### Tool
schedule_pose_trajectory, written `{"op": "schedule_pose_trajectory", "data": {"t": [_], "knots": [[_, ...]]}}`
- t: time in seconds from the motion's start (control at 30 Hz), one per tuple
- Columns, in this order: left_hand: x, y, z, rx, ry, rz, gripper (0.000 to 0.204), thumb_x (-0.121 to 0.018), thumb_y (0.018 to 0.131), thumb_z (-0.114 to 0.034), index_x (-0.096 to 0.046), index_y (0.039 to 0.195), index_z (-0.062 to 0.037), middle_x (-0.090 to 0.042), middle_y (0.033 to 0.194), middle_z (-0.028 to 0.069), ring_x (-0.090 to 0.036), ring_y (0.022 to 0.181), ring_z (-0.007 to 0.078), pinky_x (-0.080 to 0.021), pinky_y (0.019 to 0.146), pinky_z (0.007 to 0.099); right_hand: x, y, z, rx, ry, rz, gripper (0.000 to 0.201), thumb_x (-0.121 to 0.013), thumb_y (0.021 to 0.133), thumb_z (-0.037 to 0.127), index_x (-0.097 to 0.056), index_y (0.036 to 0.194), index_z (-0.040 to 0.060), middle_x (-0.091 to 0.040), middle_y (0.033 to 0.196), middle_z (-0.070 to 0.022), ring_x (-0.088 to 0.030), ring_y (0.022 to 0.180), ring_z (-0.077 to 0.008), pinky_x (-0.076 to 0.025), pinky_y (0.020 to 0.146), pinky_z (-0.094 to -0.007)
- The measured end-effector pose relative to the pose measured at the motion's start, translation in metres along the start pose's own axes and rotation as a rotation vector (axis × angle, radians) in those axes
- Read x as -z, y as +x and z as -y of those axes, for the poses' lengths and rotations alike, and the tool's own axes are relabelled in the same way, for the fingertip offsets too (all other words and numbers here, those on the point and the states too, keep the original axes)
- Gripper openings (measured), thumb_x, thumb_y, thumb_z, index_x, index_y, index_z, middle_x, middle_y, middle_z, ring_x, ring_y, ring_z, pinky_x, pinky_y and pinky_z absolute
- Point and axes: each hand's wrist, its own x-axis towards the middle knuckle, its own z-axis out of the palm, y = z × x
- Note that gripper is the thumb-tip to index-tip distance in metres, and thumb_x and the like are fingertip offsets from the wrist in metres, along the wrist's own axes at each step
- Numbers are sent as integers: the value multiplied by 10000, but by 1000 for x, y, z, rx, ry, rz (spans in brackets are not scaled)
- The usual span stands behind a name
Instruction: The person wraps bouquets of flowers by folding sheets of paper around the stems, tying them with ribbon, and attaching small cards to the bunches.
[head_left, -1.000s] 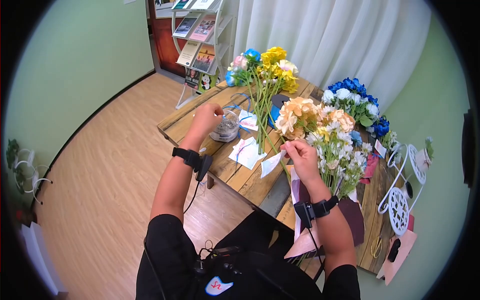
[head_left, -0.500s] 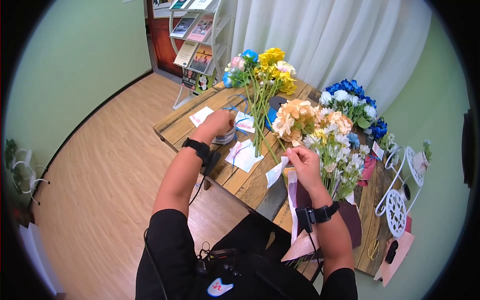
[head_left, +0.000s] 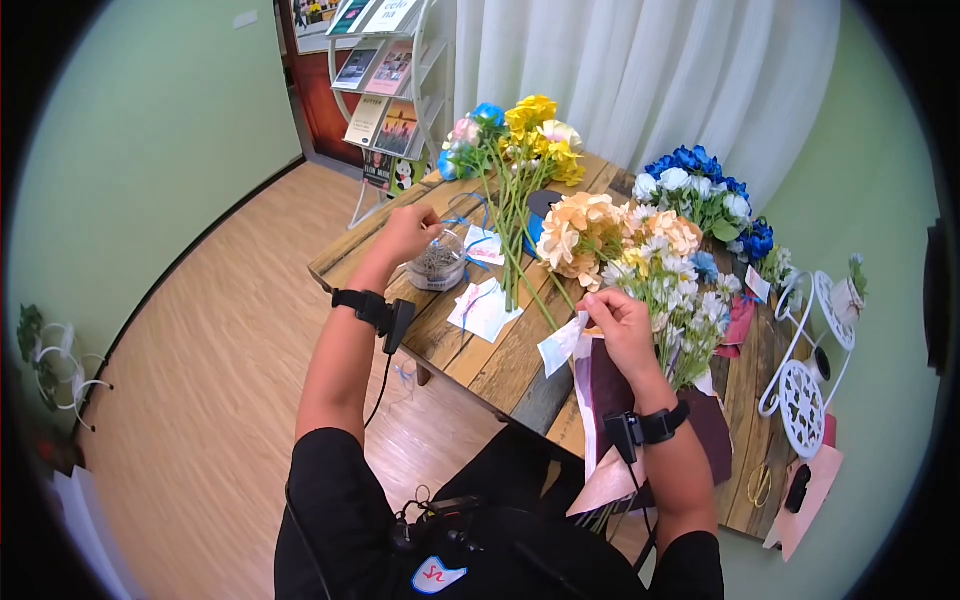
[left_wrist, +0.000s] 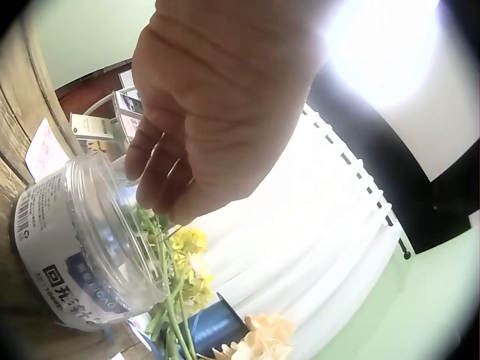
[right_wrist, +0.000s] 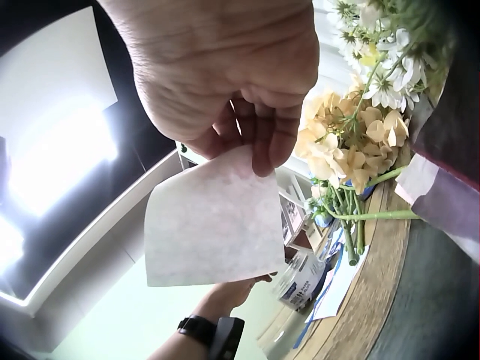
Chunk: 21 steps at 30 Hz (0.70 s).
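Observation:
My right hand (head_left: 622, 325) pinches a small white paper card (right_wrist: 214, 225) by its top edge, thumb against fingers. Printed side away, its pale back fills much of the right wrist view. Over a clear plastic jar (left_wrist: 82, 240) of small silvery metal pieces is my left hand (head_left: 405, 235), fingertips drawn together just above the rim. A thin wire piece (left_wrist: 176, 227) shows at those fingertips; its exact kind is too small to make out. Cards marked in pink (head_left: 486, 310) lie beside the jar, with blue ribbon (head_left: 468, 208) near them.
Long-stemmed yellow flowers (head_left: 535, 125) lie behind the cards, near a spool of blue ribbon (head_left: 540, 210). Peach flowers (head_left: 578, 240) and white daisies (head_left: 680, 300) sit by my right hand, dark wrapping paper (head_left: 700, 445) below. White metal stand (head_left: 803, 405) at right.
My left hand first dipped lower over the jar, covering most of it, then rose back up and left. My right hand kept its pinch on the card and shifted slightly right.

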Motion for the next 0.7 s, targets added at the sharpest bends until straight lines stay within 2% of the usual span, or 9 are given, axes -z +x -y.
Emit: {"op": "schedule_pose_trajectory", "data": {"t": [0.07,0.13,0.17,0.23,0.33,0.4,0.53,0.6,0.7], "knots": [[3,0,-3,63,-29,15,115,-600,796,-108,-594,785,6,-619,752,77,-597,712,145,-465,600,288,8,-2,-3,-52,47,26,100,-595,839,72,-628,821,-21,-614,788,-24,-557,664,-65,-447,627,-199],[2,-3,-12,65,-441,75,121,-570,842,-136,-571,835,-15,-615,780,48,-588,719,109,-465,616,251,17,-7,5,-59,126,31,71,-588,827,41,-621,844,-20,-617,800,-30,-559,691,-68,-448,653,-203],[0,-5,-19,59,-441,88,121,-570,842,-136,-571,835,-15,-615,780,48,-588,719,109,-465,616,251,21,-11,9,-67,200,41,68,-580,815,10,-614,867,-19,-619,812,-35,-561,717,-70,-450,678,-206],[-7,-10,-40,57,-798,199,110,-544,874,-155,-562,855,-48,-618,840,40,-582,743,95,-466,650,233,32,-18,14,-51,208,21,90,-569,803,-15,-606,885,-19,-620,828,-42,-562,738,-77,-450,698,-211],[-30,-22,-81,35,-988,358,109,-561,862,-179,-574,869,-72,-633,926,30,-576,804,84,-459,685,220,56,-31,8,-11,217,-16,165,-546,778,-70,-585,930,-19,-606,893,-51,-559,792,-91,-449,735,-219],[-55,-33,-111,-25,-1045,429,98,-547,870,-150,-581,871,-57,-608,1047,73,-570,915,115,-475,749,249,69,-41,6,71,148,-58,210,-547,766,-94,-571,961,-21,-581,929,-47,-551,835,-92,-450,749,-221],[-111,-43,-162,-111,-1210,694,92,-560,858,-135,-600,843,-54,-505,1235,115,-527,1069,189,-426,879,290,95,-62,-1,123,-1,-117,261,-558,740,-117,-568,977,-9,-522,952,-19,-511,768,-69,-432,689,-203],[-134,-46,-183,-95,-1189,751,62,-579,840,-118,-606,835,-62,-481,1262,124,-509,1105,196,-403,906,290,105,-71,-4,122,-43,-163,279,-570,729,-118,-568,984,-4,-507,950,-13,-490,735,-62,-421,661,-198],[-162,-47,-201,-90,-1238,822,68,-589,842,-129,-609,844,-64,-521,1215,115,-527,1049,157,-403,892,282,122,-80,-16,147,-201,-231,294,-595,728,-106,-564,1005,-12,-522,962,-26,-516,753,-64,-432,665,-197]]}}
